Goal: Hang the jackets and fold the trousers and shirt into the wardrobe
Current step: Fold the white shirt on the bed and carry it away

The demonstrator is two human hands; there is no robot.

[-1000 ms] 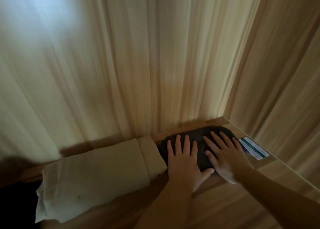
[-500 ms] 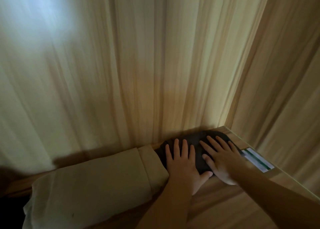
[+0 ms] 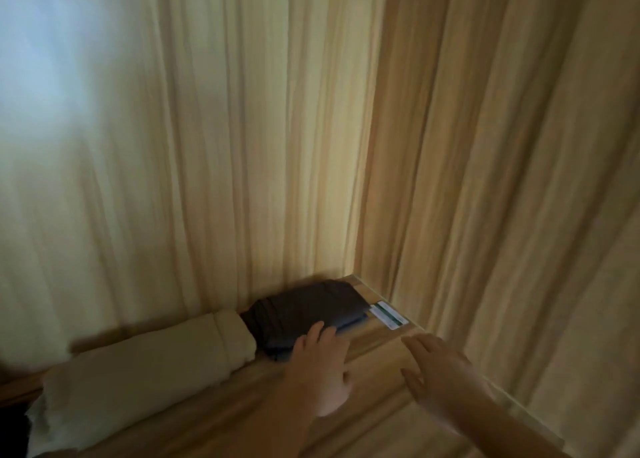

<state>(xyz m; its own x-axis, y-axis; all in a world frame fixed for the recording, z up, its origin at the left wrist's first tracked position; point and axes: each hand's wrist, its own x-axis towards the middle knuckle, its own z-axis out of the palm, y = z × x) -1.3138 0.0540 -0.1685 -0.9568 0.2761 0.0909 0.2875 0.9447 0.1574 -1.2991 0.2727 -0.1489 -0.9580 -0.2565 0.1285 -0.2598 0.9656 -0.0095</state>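
Note:
A folded dark garment (image 3: 304,314) lies in the back right corner of the wooden wardrobe shelf (image 3: 377,347). To its left lies a folded beige garment (image 3: 145,364). My left hand (image 3: 320,371) hovers at the dark garment's front edge, fingers straight and blurred; the fingertips overlap its edge. My right hand (image 3: 440,374) is off the garment, over bare shelf to the right, fingers spread and holding nothing.
A white label with a green stripe (image 3: 387,314) sticks to the shelf beside the dark garment. Wooden back wall (image 3: 207,146) and right side wall (image 3: 502,180) close in the corner. A dark area shows at the far left edge.
Both hands have pulled back toward me off the dark garment, which they were pressing flat. The garment stays in the corner. The view has tilted up.

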